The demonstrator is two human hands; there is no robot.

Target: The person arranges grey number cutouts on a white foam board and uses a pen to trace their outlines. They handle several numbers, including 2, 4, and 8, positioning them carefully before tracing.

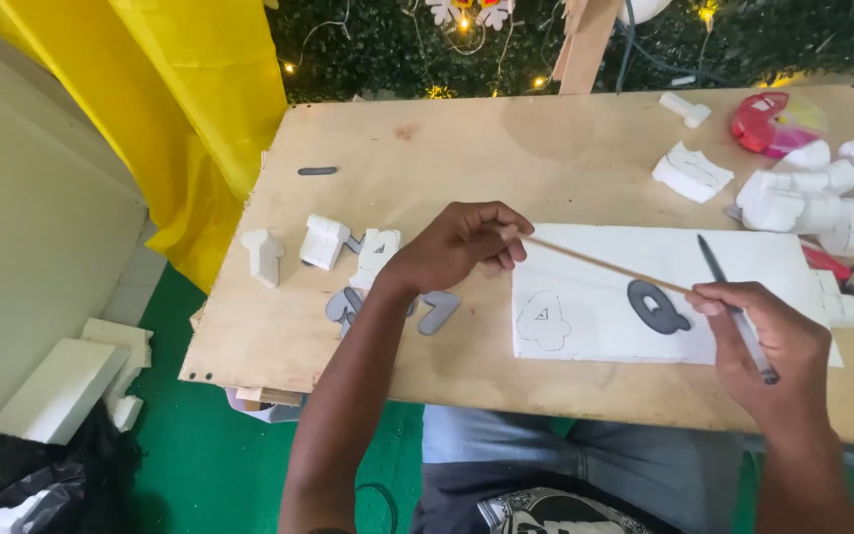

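**Tracing shapes onto a foam sheet**

Person seated at a plywood table [467, 158], both hands over a white foam sheet [605, 267]. Left hand [462, 245] is curled, fingers pinched round the end of a thin wooden stick [605, 264]; the stick runs from that hand across the sheet twd the right hand. Right hand [768, 341] is closed round a dark pen [733, 307], tip pointing away from the body, and its fingertips look to touch the stick's far end.

Just left of the right hand's fingers lies a grey cut-out shape [656, 307] flat on the sheet, w/ a tail like a letter. Further left, below the left hand's knuckles, a pencilled outline [544, 319] is already drawn on the foam. So, by my reading, the step in hand is marking out: one outline done, grey template placed but not yet traced. Next move prob. calls for holding the template dead still & keeping the pen tight to its edge; foam dents easily, so light pressure.

Left of the left wrist: more grey templates [437, 309] & small white foam blocks [326, 240]. Beyond the right hand: a heap of cut foam pieces [822, 198] and a round red-pink plastic package [773, 124] at the far corner; its label too small to tell.
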